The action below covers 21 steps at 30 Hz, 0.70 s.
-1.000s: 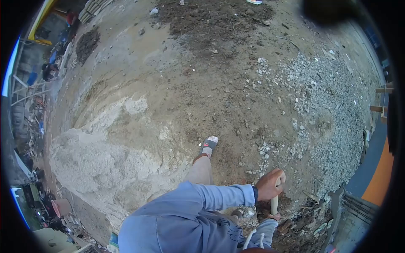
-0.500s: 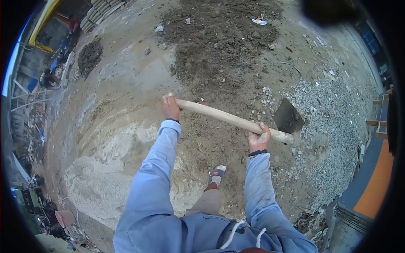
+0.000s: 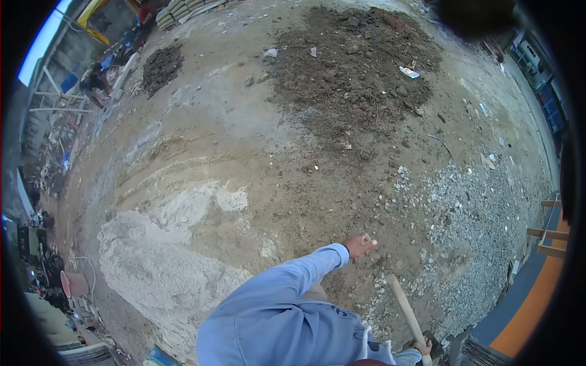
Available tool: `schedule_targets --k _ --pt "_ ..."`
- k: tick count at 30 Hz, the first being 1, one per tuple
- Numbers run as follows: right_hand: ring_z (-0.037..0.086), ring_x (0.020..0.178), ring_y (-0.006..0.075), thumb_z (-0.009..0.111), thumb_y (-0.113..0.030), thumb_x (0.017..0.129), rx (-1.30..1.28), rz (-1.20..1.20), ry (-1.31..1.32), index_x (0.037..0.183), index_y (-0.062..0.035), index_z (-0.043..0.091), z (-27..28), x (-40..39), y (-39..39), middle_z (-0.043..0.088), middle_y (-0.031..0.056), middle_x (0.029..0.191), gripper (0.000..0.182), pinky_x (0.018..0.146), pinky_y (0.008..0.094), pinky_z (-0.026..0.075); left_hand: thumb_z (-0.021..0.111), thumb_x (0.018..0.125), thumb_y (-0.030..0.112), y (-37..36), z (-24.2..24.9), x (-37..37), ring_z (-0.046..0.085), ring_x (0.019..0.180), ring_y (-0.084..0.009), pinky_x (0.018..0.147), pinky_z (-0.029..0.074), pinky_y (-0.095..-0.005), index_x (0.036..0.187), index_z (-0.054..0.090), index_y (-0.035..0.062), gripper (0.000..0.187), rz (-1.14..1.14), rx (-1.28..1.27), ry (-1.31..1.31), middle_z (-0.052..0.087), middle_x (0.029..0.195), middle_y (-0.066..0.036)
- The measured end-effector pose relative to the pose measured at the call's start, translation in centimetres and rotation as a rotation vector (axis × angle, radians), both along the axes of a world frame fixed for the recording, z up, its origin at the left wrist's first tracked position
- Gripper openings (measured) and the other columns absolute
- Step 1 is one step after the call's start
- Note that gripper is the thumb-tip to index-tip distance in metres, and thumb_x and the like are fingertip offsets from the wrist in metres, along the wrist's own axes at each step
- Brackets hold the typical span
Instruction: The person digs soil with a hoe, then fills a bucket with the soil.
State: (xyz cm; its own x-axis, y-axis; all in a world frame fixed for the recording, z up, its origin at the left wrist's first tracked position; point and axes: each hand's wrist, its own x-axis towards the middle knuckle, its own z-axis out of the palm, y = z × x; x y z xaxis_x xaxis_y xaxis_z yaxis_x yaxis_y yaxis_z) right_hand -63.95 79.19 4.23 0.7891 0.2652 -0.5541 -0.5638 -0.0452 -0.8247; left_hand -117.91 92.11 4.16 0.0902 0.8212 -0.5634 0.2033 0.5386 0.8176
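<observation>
Right hand (image 3: pixel 422 349) at 5 o'clock, closed around low end of wooden handle (image 3: pixel 404 308); shaft slanting up toward 11 o'clock from the grip, over gravel (image 3: pixel 470 232). Left hand (image 3: pixel 359 245) free, fingers loosely curled, arm stretched forward, well apart from handle. Tool head cut off, not seen.

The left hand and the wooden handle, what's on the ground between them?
In the head view, only bare packed dirt with a few scattered stones lies between the open left hand and the wooden handle; the two are apart, not touching.
</observation>
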Motion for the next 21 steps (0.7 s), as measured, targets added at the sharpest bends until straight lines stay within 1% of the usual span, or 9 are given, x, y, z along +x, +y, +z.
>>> schedule_targets --k 3,5,7,9,14,16,17,19,21 --pt "0.051 0.067 0.0237 0.056 -0.017 0.074 -0.172 0.028 -0.04 0.079 -0.0043 0.05 -1.1 -3.9 -3.0 0.051 0.0074 0.072 0.014 0.07 0.0383 0.046 0.051 0.083 0.05 0.7 -3.2 -5.5 0.063 0.066 -0.0211 0.064 0.048 -0.0352 0.096 0.056 0.0055 0.046 0.245 0.015 0.169 0.063 0.077 -0.011" --pt "0.051 0.067 0.0241 0.055 -0.017 0.075 -0.224 0.055 -0.014 0.08 -0.0043 0.05 -1.5 -6.7 -3.4 0.051 0.0078 0.073 0.015 0.07 0.0386 0.046 0.047 0.084 0.047 -0.6 -4.4 -9.4 0.062 0.082 -0.0305 0.076 0.045 -0.0405 0.1 0.058 0.0031 0.047 0.351 -0.166 0.129 0.064 0.087 -0.017" --pt "0.052 0.068 0.0245 0.055 -0.017 0.075 -0.24 0.092 0.001 0.081 -0.0043 0.05 -1.7 -8.3 -2.9 0.052 0.0081 0.074 0.015 0.07 0.039 0.046 0.047 0.084 0.046 -3.1 -6.9 -12.5 0.061 0.088 -0.0322 0.08 0.044 -0.0403 0.098 0.06 0.0031 0.047 0.368 -0.198 0.244 0.064 0.092 -0.017" --pt "0.052 0.069 0.0249 0.055 -0.017 0.075 -0.249 0.111 0.009 0.082 -0.0043 0.05 -2.0 -9.5 -2.4 0.052 0.0084 0.076 0.015 0.07 0.0393 0.046 0.048 0.084 0.045 -6.0 -7.6 -14.9 0.059 0.095 -0.0331 0.085 0.044 -0.0396 0.105 0.059 0.0044 0.047 0.376 -0.394 0.268 0.063 0.097 -0.018" --pt "0.053 0.071 0.0258 0.054 -0.018 0.076 -0.251 0.138 0.041 0.084 -0.0042 0.051 -2.6 -10.4 -1.7 0.053 0.0092 0.079 0.016 0.071 0.0401 0.047 0.046 0.084 0.045 -13.5 -11.3 -13.8 0.054 0.106 -0.035 0.094 0.04 -0.0399 0.112 0.055 -0.0017 0.055 0.474 -0.481 0.494 0.06 0.105 -0.021" --pt "0.054 0.071 0.0262 0.054 -0.018 0.076 -0.249 0.14 0.055 0.085 -0.0042 0.051 -2.8 -10.0 -1.9 0.053 0.0095 0.08 0.017 0.071 0.0404 0.047 0.045 0.084 0.047 -15.3 -11.9 -11.8 0.064 0.084 -0.0282 0.083 0.046 -0.0358 0.094 0.062 -0.0038 0.054 0.433 -0.569 0.525 0.066 0.077 -0.013" --pt "0.054 0.072 0.0264 0.054 -0.018 0.076 -0.247 0.132 0.06 0.085 -0.0042 0.051 -2.8 -9.5 -2.4 0.053 0.0097 0.081 0.017 0.071 0.0406 0.047 0.045 0.084 0.047 -15.9 -12.4 -10.7 0.064 0.084 -0.0282 0.083 0.046 -0.0358 0.094 0.062 -0.0038 0.054 0.422 -0.576 0.529 0.066 0.077 -0.013" --pt "0.054 0.072 0.0268 0.053 -0.018 0.076 -0.238 0.127 0.069 0.086 -0.0042 0.051 -3.2 -8.5 -3.1 0.054 0.01 0.082 0.017 0.071 0.0409 0.048 0.042 0.085 0.047 -15.4 -10.1 -7.8 0.062 0.091 -0.0301 0.088 0.043 -0.0372 0.108 0.056 -0.004 0.057 0.141 -0.659 0.422 0.066 0.085 -0.016" --pt "0.055 0.073 0.0272 0.053 -0.018 0.076 -0.227 0.115 0.084 0.087 -0.0042 0.051 -3.5 -6.9 -4.4 0.054 0.0103 0.083 0.018 0.071 0.0412 0.048 0.041 0.085 0.048 -14.7 -11.6 -4.6 0.06 0.095 -0.0321 0.089 0.042 -0.04 0.111 0.055 -0.0034 0.059 -0.099 -0.503 0.489 0.065 0.091 -0.019"
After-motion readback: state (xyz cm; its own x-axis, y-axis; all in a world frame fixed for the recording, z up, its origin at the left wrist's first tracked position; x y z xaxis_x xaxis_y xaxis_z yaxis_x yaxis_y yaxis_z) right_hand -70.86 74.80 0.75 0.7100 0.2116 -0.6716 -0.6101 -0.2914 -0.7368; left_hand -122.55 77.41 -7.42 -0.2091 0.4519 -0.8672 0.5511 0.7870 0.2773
